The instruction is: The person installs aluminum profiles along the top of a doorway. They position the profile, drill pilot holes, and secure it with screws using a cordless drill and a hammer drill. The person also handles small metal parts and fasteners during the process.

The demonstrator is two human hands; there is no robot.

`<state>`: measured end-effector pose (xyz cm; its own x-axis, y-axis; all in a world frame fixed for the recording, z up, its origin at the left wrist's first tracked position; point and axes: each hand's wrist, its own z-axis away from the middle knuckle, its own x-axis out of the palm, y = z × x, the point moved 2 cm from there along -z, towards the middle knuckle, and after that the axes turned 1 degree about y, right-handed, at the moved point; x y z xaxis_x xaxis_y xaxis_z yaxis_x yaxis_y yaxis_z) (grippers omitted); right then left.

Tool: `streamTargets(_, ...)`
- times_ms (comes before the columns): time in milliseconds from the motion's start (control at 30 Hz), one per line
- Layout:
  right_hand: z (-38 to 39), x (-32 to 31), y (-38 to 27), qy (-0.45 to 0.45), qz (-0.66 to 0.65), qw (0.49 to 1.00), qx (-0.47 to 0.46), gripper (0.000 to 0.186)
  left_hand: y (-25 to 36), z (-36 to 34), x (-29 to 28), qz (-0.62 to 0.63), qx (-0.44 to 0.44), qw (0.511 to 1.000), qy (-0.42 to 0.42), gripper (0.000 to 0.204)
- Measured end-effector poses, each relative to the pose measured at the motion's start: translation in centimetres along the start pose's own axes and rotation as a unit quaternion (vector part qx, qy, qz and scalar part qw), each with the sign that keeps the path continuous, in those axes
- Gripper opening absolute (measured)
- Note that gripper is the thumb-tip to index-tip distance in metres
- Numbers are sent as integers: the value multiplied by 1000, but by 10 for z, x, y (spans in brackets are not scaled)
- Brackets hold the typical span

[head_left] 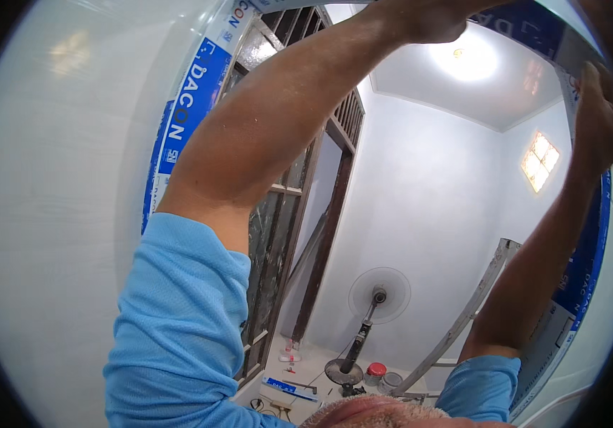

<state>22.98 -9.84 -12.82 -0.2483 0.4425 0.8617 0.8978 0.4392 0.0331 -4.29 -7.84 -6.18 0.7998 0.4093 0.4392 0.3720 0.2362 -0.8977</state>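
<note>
Both arms, in light blue sleeves, reach up. My left hand (431,25) is at the top edge near a long strip with blue printed film (513,28); its fingers are out of sight. My right hand (602,121) grips the strip's right-hand part at upper right, fingers curled against it. More of the blue-filmed strip (192,85) runs down behind my left arm, beside a glossy white surface (49,214).
A barred window frame (263,342) and doorway stand left of centre. Below are a standing fan (379,296), red-lidded jar (375,369), cables and a loose blue strip (288,387). A metal ladder (481,285) leans at right. A round ceiling light (463,53) shines above.
</note>
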Motion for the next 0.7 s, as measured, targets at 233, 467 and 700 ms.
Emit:
streamTargets(233,28,43,1,101,-98,989,44,14,-7,15,22,-86,3,991,-105,90)
streamTargets(467,-4,40,-30,52,-135,989,20,11,-6,-3,9,-111,-49,983,-140,90)
streamTargets(700,-16,55,-18,27,-238,968,69,15,-13,-7,23,-166,-28,978,-122,78)
